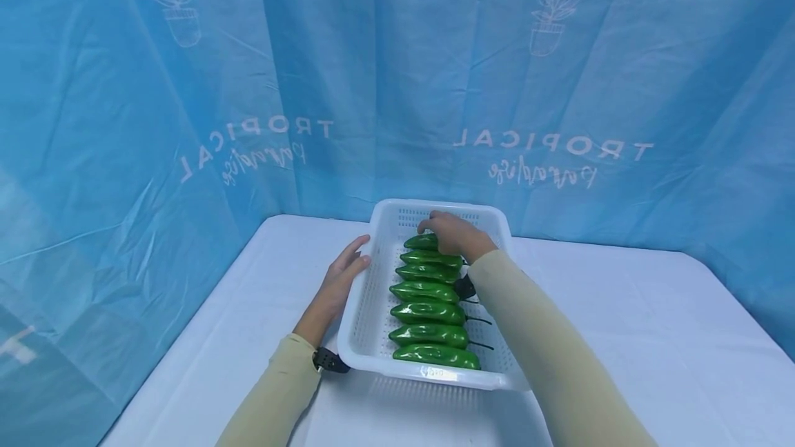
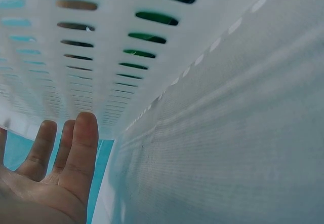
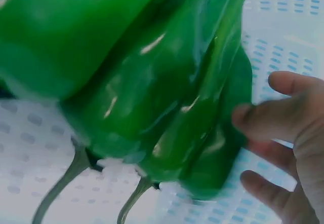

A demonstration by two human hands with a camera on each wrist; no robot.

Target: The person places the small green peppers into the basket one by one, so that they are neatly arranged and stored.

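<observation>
Several glossy green peppers (image 1: 428,312) lie side by side in a row inside a white plastic basket (image 1: 410,370), most with their stems to the right. My right hand (image 1: 456,233) reaches over the far end of the row. In the right wrist view its fingers (image 3: 271,117) are spread at the side of the farthest pepper (image 3: 237,92), one fingertip right at its skin. My left hand (image 1: 338,281) is beside the basket's left wall, fingers extended. The left wrist view shows that hand (image 2: 55,178) with straight fingers near the slotted wall, green showing through the slots.
The basket stands on a table with a white cloth (image 1: 621,336). Blue printed curtains (image 1: 422,88) hang behind the table and along its left side. A dark wrist strap (image 1: 330,361) on the left arm is close to the basket's near left corner.
</observation>
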